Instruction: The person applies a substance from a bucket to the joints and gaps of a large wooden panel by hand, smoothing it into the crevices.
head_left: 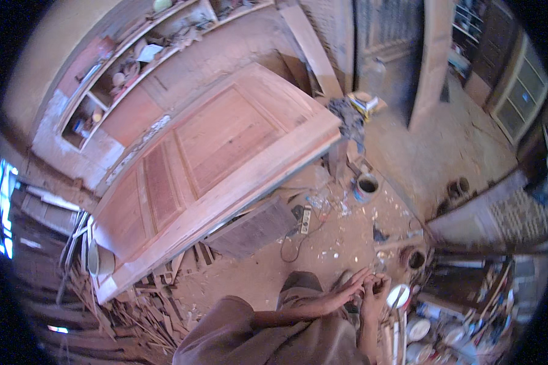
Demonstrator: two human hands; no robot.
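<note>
Left hand [351, 286], outstretched, close beside the more curled right hand [376, 288] (both forearms [307, 309] bare, the left aslant)

A shelf [96, 100] is lining the wall [195, 76]. The brown floor [249, 274] is lying littered and dusty, while bright light [7, 207] is entering at far left.

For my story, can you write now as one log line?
left hand; right hand: close together; anything held: unclear; panelled door: untouched
</note>
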